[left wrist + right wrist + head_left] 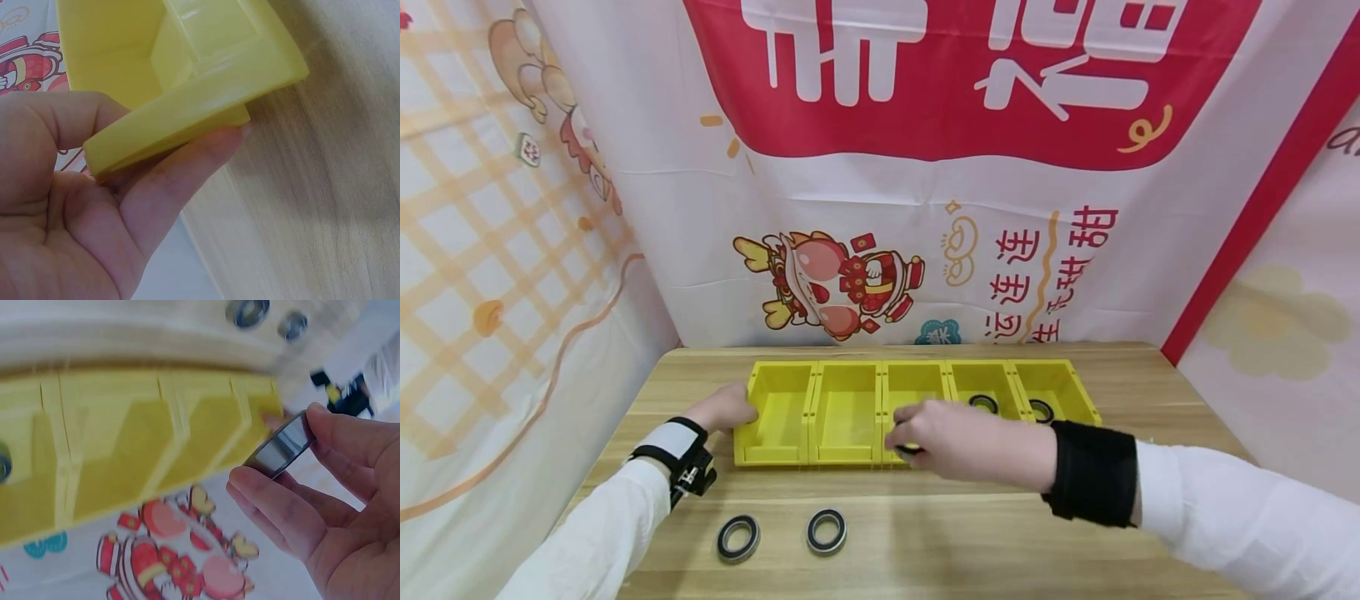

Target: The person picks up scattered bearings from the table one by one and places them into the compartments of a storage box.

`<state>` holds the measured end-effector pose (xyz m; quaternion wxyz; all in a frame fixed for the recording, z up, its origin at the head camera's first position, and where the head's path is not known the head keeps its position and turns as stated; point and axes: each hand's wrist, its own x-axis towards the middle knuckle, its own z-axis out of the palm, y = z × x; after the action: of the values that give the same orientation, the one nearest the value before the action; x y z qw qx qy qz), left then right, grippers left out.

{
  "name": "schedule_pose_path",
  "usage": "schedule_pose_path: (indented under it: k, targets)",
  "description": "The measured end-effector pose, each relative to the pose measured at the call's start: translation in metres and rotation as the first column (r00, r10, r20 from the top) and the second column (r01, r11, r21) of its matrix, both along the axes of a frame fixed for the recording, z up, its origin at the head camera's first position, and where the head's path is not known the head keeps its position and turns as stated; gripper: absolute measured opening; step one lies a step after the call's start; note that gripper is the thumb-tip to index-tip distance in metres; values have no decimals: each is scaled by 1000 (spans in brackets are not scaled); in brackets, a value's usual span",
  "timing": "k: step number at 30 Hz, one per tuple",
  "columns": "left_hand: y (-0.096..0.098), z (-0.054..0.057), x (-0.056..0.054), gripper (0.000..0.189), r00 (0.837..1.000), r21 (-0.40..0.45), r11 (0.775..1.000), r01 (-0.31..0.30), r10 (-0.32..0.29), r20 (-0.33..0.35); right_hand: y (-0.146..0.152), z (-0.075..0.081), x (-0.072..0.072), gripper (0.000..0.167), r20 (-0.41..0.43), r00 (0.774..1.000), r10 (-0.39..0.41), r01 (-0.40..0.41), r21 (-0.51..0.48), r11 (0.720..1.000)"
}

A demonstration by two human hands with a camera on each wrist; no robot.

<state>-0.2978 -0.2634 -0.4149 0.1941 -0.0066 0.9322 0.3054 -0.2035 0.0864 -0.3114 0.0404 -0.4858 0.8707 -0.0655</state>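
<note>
A row of yellow bins (846,457) stands at the back of the wooden table. My left hand (727,407) grips the outer side wall of the leftmost bin (187,119), its fingers inside and its thumb along the outside. Over the front of the middle bin, my right hand (940,433) pinches a ball bearing (282,447) by its shiny outer rim, between thumb and fingers. One bearing (982,404) lies in the fourth bin from the left, another bearing (1041,410) in the rightmost bin, partly hidden by the right hand and forearm.
Two more bearings lie on the table in front of the bins, a left one (738,538) and a right one (826,532). Behind the table (880,521) hangs a printed cloth (842,192). Both wrists carry black straps.
</note>
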Motion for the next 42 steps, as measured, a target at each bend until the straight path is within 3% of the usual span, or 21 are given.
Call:
schedule_pose_path:
  k: [3,7,18,25,32,42]
  targets:
    - [0,1,1,38,1000,7,1000,-1,1,1,-1,11,-11,27,-13,999,-36,36,-1,999]
    - [1,1,2,38,1000,8,1000,-6,6,4,-1,14,-27,26,-34,998,-46,45,-38,998]
    - [2,3,3,40,1000,2,1000,-5,5,13,-1,-8,-77,24,-82,988,-133,122,-119,985]
    - [1,2,2,36,1000,-7,1000,-3,3,6,-6,-39,-104,25,-24,980,-198,193,-126,973]
    - [1,1,1,36,1000,-6,1000,-6,6,7,-12,-79,-122,27,5,965,-261,261,-58,964]
    - [1,-2,-1,38,1000,1,1000,-11,11,9,-15,-126,-132,7,-1,955,-296,294,-97,951]
